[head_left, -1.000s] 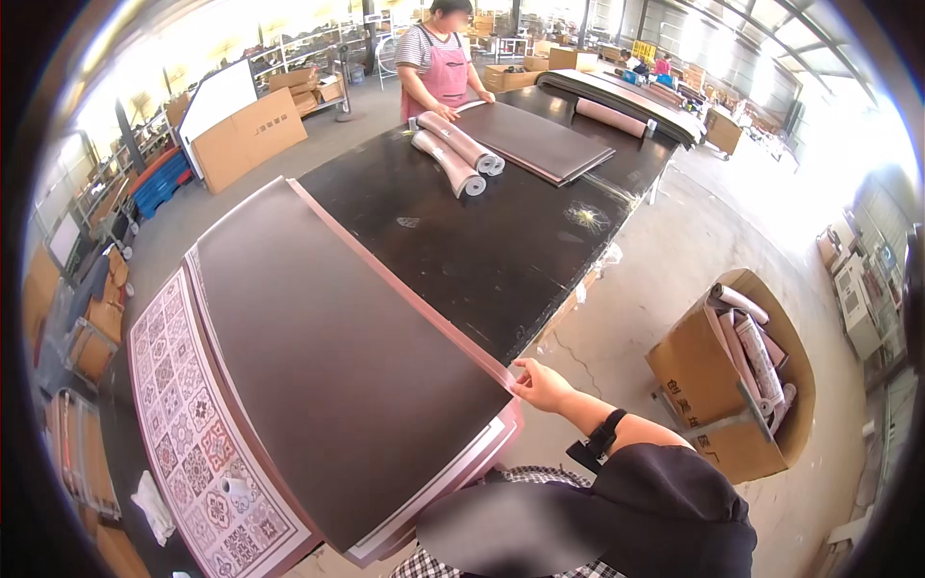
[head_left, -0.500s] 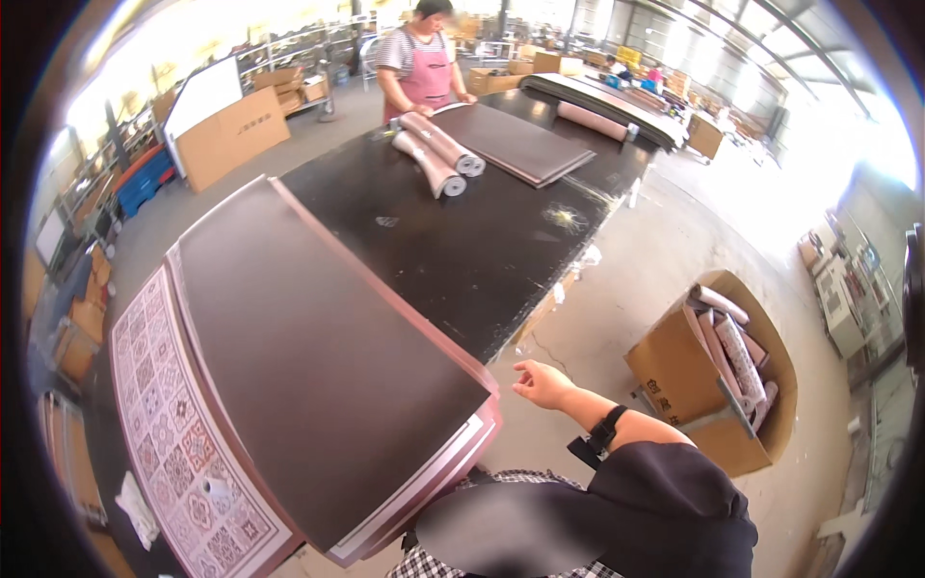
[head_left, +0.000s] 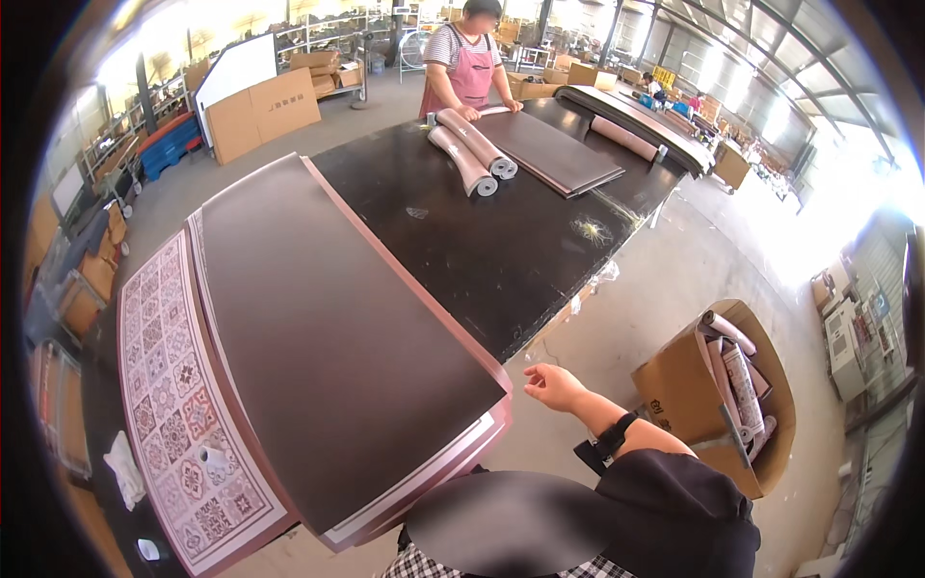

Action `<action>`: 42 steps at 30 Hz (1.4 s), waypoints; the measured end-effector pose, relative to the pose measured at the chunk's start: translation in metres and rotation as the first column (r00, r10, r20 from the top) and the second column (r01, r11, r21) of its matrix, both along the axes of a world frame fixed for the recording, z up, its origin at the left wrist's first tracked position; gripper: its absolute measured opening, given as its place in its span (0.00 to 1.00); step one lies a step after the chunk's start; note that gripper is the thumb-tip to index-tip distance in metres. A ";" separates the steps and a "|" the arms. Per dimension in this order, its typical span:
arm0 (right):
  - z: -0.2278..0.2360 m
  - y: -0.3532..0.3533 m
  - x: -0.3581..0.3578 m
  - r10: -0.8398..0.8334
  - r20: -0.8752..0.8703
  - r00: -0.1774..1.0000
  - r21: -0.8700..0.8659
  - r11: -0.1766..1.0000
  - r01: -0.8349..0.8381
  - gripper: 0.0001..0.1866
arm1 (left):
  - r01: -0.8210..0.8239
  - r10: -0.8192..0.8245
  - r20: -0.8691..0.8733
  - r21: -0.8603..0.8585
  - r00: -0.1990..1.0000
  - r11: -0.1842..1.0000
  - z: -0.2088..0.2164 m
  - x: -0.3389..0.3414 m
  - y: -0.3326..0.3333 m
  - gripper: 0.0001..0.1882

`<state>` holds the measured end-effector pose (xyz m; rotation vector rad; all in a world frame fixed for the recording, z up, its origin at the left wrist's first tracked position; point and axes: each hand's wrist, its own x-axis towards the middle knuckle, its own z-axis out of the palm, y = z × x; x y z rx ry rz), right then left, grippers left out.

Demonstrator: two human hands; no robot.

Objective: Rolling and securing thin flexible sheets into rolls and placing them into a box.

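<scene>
My right hand [head_left: 553,387] hangs just off the near right corner of a stack of large mats, touching nothing. Its fingers are loosely bent and partly apart, with nothing between them. My left hand is out of view. The top mat [head_left: 347,337] of the stack lies with a plain brown-grey face up, and pale pink edges show beneath it. Left of it lies a pink and white mat with a tile pattern [head_left: 183,414], with a small pale roll [head_left: 215,460] on it.
A black table [head_left: 424,250] runs away ahead, bearing rolled pink mats [head_left: 472,152] and a brown mat stack [head_left: 559,154]. A co-worker in a pink apron [head_left: 472,77] stands at its far side, hands on that stack. On the right stands a cardboard box [head_left: 674,385] of rolls.
The view has shifted slightly, so the table, the rolls and the co-worker sit farther right and lower. My right hand stays beside the stack's corner. Nothing was picked up.
</scene>
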<state>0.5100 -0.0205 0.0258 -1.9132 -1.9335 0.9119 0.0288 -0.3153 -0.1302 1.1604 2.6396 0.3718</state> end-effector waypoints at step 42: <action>-0.043 0.008 -0.153 0.538 0.656 0.530 0.358 0.396 -0.846 0.47 | 0.716 -0.661 -0.348 0.045 0.665 0.696 0.111 0.032 0.133 0.42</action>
